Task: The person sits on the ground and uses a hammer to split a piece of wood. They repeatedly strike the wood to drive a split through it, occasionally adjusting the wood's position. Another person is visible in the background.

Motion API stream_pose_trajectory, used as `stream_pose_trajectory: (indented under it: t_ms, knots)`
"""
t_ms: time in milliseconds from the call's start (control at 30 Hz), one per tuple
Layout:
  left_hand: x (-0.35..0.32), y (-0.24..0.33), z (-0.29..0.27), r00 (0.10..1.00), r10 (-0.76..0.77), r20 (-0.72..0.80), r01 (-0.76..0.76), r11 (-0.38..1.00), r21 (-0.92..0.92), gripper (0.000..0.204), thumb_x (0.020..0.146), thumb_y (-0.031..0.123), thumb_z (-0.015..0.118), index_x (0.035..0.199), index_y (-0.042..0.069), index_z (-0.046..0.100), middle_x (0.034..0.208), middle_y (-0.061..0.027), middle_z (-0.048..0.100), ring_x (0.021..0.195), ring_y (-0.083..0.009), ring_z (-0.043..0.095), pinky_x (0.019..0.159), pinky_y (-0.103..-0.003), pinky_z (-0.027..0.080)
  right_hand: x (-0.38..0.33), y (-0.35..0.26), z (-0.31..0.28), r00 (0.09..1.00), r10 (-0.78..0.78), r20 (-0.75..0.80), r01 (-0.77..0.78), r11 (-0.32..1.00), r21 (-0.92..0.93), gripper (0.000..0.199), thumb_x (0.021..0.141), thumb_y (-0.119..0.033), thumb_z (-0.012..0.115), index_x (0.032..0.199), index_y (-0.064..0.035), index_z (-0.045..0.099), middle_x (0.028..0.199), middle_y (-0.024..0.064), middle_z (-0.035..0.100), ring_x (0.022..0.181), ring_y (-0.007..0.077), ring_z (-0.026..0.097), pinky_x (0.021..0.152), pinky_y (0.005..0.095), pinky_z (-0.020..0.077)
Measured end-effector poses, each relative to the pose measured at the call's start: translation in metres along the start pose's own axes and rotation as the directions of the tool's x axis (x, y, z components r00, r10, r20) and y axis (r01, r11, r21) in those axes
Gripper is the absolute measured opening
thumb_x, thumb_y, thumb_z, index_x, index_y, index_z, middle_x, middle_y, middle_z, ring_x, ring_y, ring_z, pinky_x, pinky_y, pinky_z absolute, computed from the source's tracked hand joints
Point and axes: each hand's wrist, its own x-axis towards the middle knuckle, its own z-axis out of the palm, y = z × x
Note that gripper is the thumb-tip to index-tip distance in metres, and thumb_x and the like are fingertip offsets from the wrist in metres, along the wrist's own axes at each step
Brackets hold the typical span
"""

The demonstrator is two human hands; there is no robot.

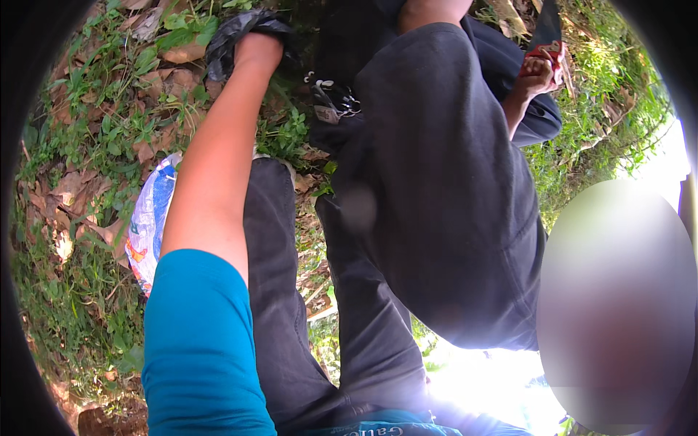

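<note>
My left arm, in a teal sleeve, reaches up and away to the far left. My left hand [259, 49] goes into a black plastic bag [231, 40], bunched around the wrist. The bag hides the fingers, so I cannot see what they hold, if anything. Nothing of my right hand shows. At the far right, another person's hand [536, 75] grips the red handle [550, 54] of a tool with a dark flat blade [550, 20].
The other person's dark clothing [443, 167] fills the centre right, close to my legs [270, 240]. Small metal items with a tag [327, 113] hang there. A printed white and blue sack [155, 207] lies beside my left arm. Leaves and low plants [80, 167] cover the ground.
</note>
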Motion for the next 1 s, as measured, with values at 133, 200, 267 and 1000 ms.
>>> stream_pose_trajectory:
  t_ms: [133,200,267,1000]
  knots:
    - [-0.017,-0.01,-0.021,0.988,-0.055,-0.146,0.028,0.984,-0.178,0.033,0.092,0.022,0.047,0.106,0.005,0.072,0.111,-0.0218,0.069,0.103,-0.0402,0.068,0.092,-0.049,0.052,-0.006,0.0,-0.005,1.0,-0.024,-0.008,0.024,1.0,0.015,0.044,0.104,-0.036,0.042,0.118,-0.0009,0.064,0.101,0.019,0.069,0.087,0.0352,0.068,0.075,0.0479,0.0526]
    - [-0.027,0.011,-0.074,0.947,-0.122,0.297,0.132,0.991,-0.013,0.032,0.094,0.014,0.044,0.104,0.002,0.072,0.114,-0.0236,0.069,0.104,-0.0383,0.069,0.087,-0.049,0.055,-0.007,-0.001,-0.004,0.999,-0.037,-0.018,0.038,0.999,0.038,0.044,0.104,-0.036,0.042,0.118,-0.0009,0.064,0.1,0.0189,0.069,0.087,0.0351,0.068,0.075,0.0479,0.0527]
    - [-0.04,0.005,-0.085,0.947,-0.163,0.277,0.174,0.985,-0.015,0.029,0.094,0.01,0.046,0.105,0.0,0.071,0.114,-0.0231,0.069,0.104,-0.038,0.069,0.085,-0.05,0.056,-0.003,-0.006,-0.013,0.998,-0.066,-0.024,0.066,0.997,0.037,0.044,0.104,-0.036,0.042,0.118,-0.0009,0.064,0.1,0.0188,0.069,0.087,0.035,0.068,0.075,0.0478,0.0527]
    - [-0.123,-0.002,-0.125,0.864,-0.386,0.323,0.269,-0.19,-0.944,0.031,0.104,0.026,0.053,0.113,0.001,0.067,0.072,0.007,0.045,0.059,-0.0029,0.04,0.054,-0.021,0.042,0.009,0.009,-0.025,0.978,-0.21,0.009,0.21,0.977,0.033,0.043,0.104,-0.036,0.042,0.118,-0.001,0.064,0.099,0.018,0.069,0.085,0.0341,0.069,0.074,0.0475,0.053]
